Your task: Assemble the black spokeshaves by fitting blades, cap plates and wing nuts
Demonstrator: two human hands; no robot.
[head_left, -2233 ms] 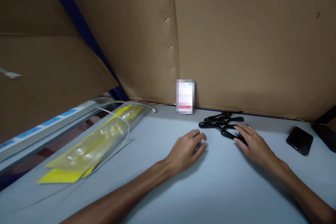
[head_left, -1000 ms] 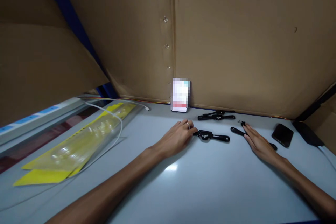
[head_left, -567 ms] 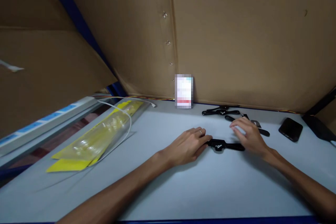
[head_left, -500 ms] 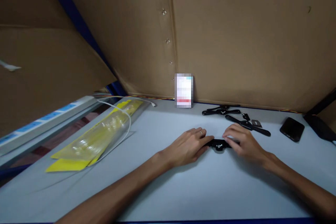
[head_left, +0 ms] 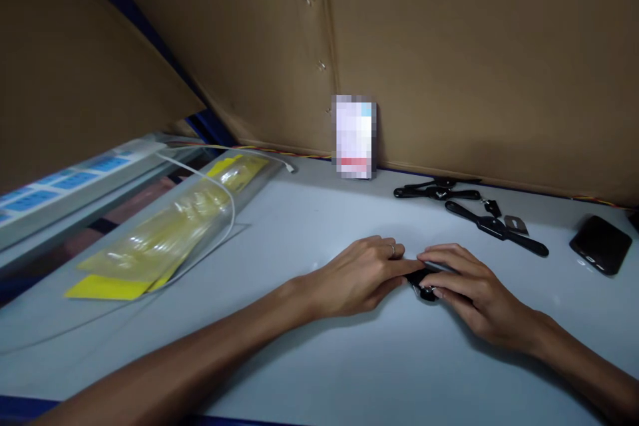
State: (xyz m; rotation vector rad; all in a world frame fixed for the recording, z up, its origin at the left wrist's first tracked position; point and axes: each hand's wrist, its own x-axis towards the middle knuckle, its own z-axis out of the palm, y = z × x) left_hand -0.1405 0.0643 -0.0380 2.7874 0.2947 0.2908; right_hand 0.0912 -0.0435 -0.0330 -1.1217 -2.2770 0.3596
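On the pale grey table [head_left: 319, 346] my left hand [head_left: 357, 276] and my right hand [head_left: 472, 293] meet over a small black two-handled tool [head_left: 424, 287]. Each hand covers one end of it, fingers curled onto it, so only its middle shows. My left hand wears a ring. Behind my right hand lies a second black tool [head_left: 494, 229] with a small metal blade [head_left: 512, 223] beside it. A third black tool [head_left: 436, 192] rests near the cardboard wall.
A black phone [head_left: 599, 244] lies at the right edge. A clear and yellow plastic package [head_left: 170, 233] with a white cable [head_left: 219, 193] over it sits at the left. A small blurred card [head_left: 354, 136] leans on the cardboard wall [head_left: 449, 46] behind the table.
My hands spread the black tools apart, dragged one toward me, and my right hand left the second tool and came onto the near one. The view tilted down.
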